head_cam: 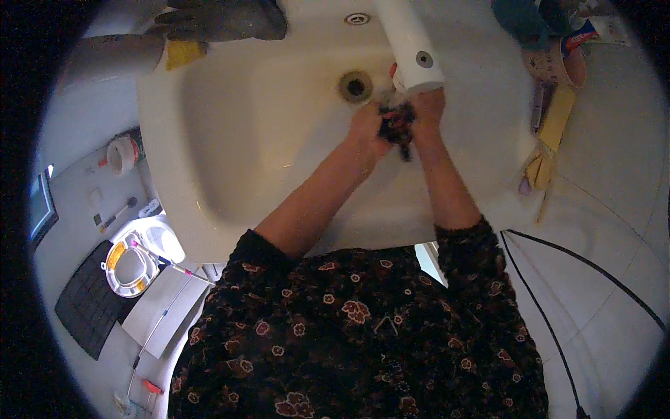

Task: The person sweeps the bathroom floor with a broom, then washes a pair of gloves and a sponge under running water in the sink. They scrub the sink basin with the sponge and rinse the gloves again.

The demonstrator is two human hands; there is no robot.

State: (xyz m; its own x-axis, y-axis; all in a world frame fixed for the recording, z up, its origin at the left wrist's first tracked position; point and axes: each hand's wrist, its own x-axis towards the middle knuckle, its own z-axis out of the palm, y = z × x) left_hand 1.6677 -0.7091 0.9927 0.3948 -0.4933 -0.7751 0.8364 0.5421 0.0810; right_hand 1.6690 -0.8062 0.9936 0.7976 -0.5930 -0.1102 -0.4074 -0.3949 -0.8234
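Both my hands are over a white washbasin (225,146), just in front of the end of a white faucet (411,47). Between them is a dark patterned cloth (398,123), bunched up, with a short end hanging down. My left hand (366,128) grips it from the left side. My right hand (428,112) closes on it from the right, partly hidden under the faucet's end. The round drain (356,87) lies just left of the faucet, beyond my left hand. My fingers are blurred and mostly covered by the cloth.
A dark grey cloth or glove (225,21) and a yellow sponge (184,54) lie on the basin's back left rim. On the right stand a pink cup (573,68) and a yellow packet (557,118). A black cable (544,319) hangs at the lower right. A toilet (131,264) is at the left.
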